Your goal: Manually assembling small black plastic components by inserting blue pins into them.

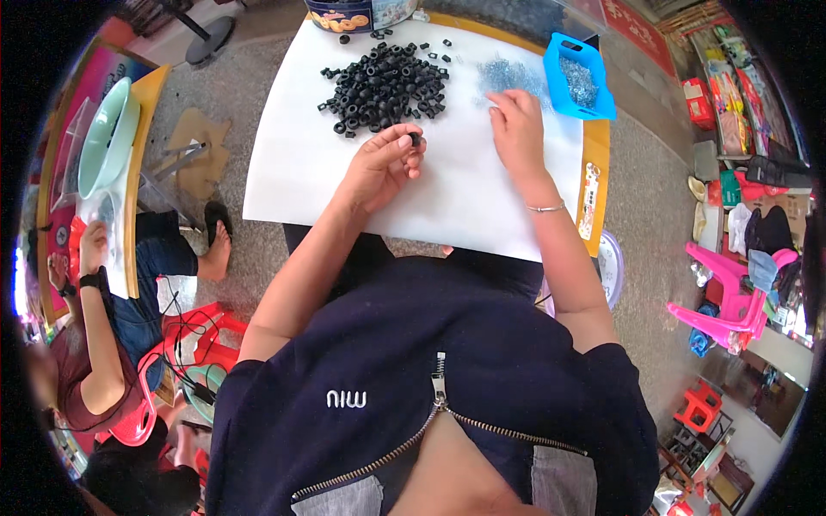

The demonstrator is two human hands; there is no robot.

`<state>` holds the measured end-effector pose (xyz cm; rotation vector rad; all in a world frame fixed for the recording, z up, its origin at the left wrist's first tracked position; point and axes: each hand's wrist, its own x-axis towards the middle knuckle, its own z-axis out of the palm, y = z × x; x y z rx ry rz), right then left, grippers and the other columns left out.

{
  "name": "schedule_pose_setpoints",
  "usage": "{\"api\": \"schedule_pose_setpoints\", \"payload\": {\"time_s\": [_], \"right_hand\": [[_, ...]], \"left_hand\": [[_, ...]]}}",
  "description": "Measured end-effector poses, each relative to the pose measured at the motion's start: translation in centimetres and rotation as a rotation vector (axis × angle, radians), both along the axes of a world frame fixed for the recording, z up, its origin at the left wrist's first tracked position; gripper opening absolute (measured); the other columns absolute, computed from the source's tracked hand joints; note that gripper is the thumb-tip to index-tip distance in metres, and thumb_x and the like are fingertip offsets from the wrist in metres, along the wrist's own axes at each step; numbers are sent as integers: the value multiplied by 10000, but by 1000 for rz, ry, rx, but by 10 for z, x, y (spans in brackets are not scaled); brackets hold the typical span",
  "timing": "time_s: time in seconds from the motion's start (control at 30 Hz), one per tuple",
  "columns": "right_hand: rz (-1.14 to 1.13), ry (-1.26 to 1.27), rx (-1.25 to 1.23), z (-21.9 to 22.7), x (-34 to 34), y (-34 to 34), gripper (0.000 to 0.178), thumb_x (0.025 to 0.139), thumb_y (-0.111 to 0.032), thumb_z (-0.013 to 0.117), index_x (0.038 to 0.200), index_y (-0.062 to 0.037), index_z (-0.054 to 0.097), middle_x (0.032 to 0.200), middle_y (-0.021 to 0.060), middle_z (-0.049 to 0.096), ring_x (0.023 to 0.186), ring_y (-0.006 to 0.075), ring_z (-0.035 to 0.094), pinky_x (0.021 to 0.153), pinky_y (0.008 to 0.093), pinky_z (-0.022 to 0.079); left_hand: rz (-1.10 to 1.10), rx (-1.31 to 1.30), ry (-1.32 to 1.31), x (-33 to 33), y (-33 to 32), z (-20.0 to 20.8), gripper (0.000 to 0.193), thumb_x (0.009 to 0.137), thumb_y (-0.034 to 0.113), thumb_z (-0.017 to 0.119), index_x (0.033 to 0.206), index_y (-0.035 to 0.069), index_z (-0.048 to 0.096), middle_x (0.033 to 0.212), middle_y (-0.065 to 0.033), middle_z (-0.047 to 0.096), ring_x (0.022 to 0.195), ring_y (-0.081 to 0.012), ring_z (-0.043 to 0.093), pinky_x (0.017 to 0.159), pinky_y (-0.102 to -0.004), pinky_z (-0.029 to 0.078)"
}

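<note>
My left hand [385, 165] is closed, with a small black plastic piece [415, 139] pinched between thumb and fingers. The piece is held just above the white table top [447, 202]. Beyond it lies a heap of similar black pieces [383, 86], some of them ring-shaped. My right hand [518, 131] is at the near edge of a spread of tiny, shiny, see-through-looking bits [508, 73]. Its thumb and index fingertips are drawn close together, and anything between them is too small to make out. Just right of that hand, a bright blue plastic basket [602, 109] contains more tiny shiny bits.
A dark blue printed tub [340, 17] stands at the table's far edge. To the left, another person [99, 361] sits at a table with a pale green basin [112, 142]. A pink stool [736, 288] and shelves of goods [731, 95] are at the right.
</note>
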<state>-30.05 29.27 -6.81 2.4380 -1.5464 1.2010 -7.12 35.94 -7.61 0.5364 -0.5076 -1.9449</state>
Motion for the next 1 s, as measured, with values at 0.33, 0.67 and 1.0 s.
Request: {"api": "schedule_pose_setpoints", "payload": {"time_s": [0.33,0.67,1.0], "right_hand": [[58,66,50,3,8,15,113,733,-41,646,842,-65,658,890,74,560,881,269,517,785,376,408],[-53,-62,83,6,-3,32,76,758,-53,638,830,-62,661,877,82,594,861,263,539,779,366,407],[-43,1,118,5,9,9,101,767,-79,627,855,-47,666,853,94,609,850,278,550,784,365,440]], "left_hand": [[-24,-18,21,3,0,1,273,912,157,566,1132,-4,557,906,-68,582,698,-103,540,653,-235,470],[3,31,15,3,2,2,305,897,139,569,1132,-50,528,928,-113,568,716,-125,544,653,-223,482],[-18,26,23,2,-1,2,219,886,81,563,1081,-17,560,915,-95,605,721,-115,571,668,-251,502]]}}
